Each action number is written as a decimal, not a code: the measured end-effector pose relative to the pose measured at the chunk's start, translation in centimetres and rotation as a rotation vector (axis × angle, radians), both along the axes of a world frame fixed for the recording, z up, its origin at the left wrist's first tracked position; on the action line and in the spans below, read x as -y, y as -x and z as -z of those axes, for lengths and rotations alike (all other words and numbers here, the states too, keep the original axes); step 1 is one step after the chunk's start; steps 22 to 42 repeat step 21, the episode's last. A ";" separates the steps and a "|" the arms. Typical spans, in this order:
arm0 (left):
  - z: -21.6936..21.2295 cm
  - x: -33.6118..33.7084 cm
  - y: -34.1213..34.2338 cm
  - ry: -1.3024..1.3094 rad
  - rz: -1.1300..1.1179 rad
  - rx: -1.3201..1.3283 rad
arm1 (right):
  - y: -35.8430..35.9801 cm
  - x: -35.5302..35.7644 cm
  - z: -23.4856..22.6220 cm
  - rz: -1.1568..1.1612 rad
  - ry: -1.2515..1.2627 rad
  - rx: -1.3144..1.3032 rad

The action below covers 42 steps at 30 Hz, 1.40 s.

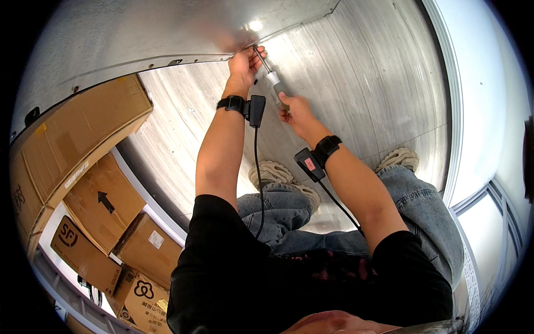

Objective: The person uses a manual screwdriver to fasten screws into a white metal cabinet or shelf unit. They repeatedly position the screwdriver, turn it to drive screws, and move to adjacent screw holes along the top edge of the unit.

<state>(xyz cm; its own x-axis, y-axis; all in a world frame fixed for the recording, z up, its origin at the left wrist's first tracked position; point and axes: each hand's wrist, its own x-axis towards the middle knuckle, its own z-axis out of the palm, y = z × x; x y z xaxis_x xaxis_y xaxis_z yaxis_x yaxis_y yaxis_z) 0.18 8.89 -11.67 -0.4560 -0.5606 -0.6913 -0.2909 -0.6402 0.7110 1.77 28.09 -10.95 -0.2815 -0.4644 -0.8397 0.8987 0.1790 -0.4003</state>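
My right hand [299,114] is wrapped round the handle of a screwdriver [273,79] with a grey and white grip. Its thin shaft slants up and left to the lower edge of a large grey metal panel [183,28]. At that edge my left hand [245,62] is closed, its fingers bent around the screwdriver's tip. The tip and whatever those fingers pinch are too small and hidden to make out. Small holes and fittings run along the panel's edge.
Several cardboard boxes [105,200] are stacked on the left, close to my left arm. A white door frame [445,100] bounds the right side. Cabled black devices [256,111] are strapped to both wrists. My feet rest on the wood-look floor [361,72].
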 end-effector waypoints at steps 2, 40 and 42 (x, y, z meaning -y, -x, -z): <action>0.1 0.0 -0.1 0.005 0.005 0.002 | 0.2 -0.2 -0.8 0.014 0.020 0.068; 0.6 -1.0 -0.3 0.118 0.139 0.085 | 0.0 -2.0 1.3 -0.333 0.055 -0.163; 0.6 -1.0 -0.3 0.118 0.139 0.085 | 0.0 -2.0 1.3 -0.333 0.055 -0.163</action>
